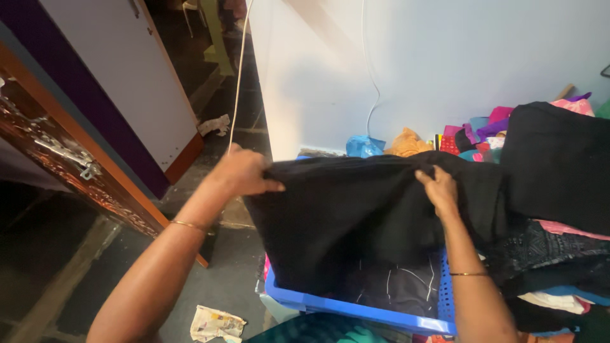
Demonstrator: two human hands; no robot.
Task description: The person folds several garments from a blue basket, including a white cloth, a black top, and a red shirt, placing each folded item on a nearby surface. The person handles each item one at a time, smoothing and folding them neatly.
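The person holds a black cloth (356,209) up by its top edge, so it hangs flat and spread out over the blue basket (356,311). The left hand (244,173) is closed tight on the left corner. The right hand (440,187) pinches the edge further along, fingers curled shut. More clothes (559,190) sit piled just beside the basket, near the white wall (432,63).

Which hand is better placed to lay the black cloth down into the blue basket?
Probably the right hand: it grips the black cloth directly above the blue basket. The left hand holds the cloth's corner out past the basket's edge, above the floor.
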